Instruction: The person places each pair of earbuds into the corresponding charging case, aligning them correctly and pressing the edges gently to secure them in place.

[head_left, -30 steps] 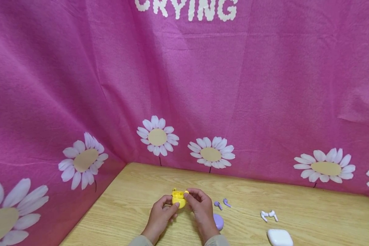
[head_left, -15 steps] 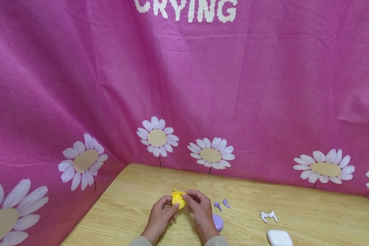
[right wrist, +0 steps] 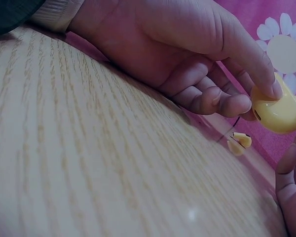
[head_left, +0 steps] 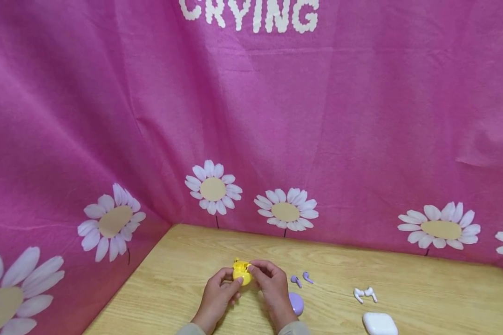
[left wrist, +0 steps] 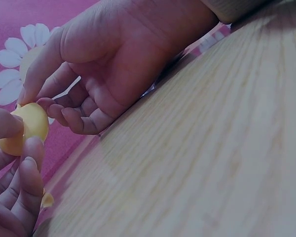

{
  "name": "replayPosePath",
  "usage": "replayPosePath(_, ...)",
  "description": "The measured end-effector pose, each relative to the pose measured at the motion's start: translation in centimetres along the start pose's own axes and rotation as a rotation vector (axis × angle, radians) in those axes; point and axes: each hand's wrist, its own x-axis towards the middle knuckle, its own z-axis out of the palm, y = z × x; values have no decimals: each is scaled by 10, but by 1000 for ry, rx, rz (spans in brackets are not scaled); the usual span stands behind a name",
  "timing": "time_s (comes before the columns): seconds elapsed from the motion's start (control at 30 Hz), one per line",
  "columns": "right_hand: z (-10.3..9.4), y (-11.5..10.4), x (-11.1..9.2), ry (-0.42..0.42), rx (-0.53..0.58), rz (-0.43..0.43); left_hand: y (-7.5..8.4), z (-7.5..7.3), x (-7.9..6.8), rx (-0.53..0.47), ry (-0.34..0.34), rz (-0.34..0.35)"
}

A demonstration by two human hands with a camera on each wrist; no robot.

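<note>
In the head view, my left hand (head_left: 218,294) holds a yellow earbud case (head_left: 242,279), its thumb across the rounded front and its lid raised. My right hand (head_left: 272,284) pinches a yellow earbud at the case's right side. The fingertips mostly hide that earbud; only a bit with a dark spot shows. The right wrist view has the left thumb flat on the case (right wrist: 278,117), with the right hand (right wrist: 293,177) at the frame's edge. Another yellow earbud (right wrist: 239,141) shows below and behind the case.
Right of the hands lie two purple earbuds (head_left: 295,281) and a purple case (head_left: 296,304), partly behind the right wrist. Farther right are two white earbuds (head_left: 364,294) and a white case (head_left: 379,324). A pink cloth with daisies hangs behind the wooden table (head_left: 339,265).
The right fingertips have brought the earbud from just above the case's right edge down and left into the opening. The left hand keeps its hold on the case.
</note>
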Motion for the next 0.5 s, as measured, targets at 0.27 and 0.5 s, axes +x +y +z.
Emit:
replayPosePath(0.27,0,1,-2,-7,-4,0,-2,-1,-1,1,-6,13)
replayPosePath(0.5,-1,2,0,-10,11,-15,-1,0,0,-24,-14,33)
